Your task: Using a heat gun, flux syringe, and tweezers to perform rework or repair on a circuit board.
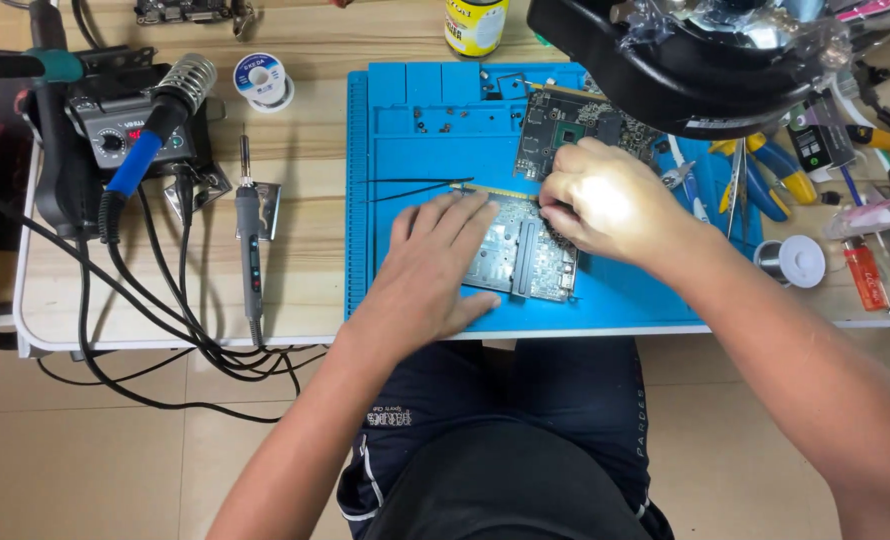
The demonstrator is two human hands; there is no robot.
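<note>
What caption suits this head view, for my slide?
Left hand flat on circuit board, right hand at its edge, on blue mat.

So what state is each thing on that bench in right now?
Left hand: flat, pressing on the near board.
Right hand: fingers pinched at the near board's far edge, brightly lit.
Near board: flat on the blue mat.
Far board: flat, partly under the lamp.
Soldering iron: lying on the table, unheld.
Tweezers: lying on the mat, unheld.
Solder spool: on its side.

A circuit board (525, 250) lies on the mat (625, 295), soldering station (115, 135) well left.
</note>
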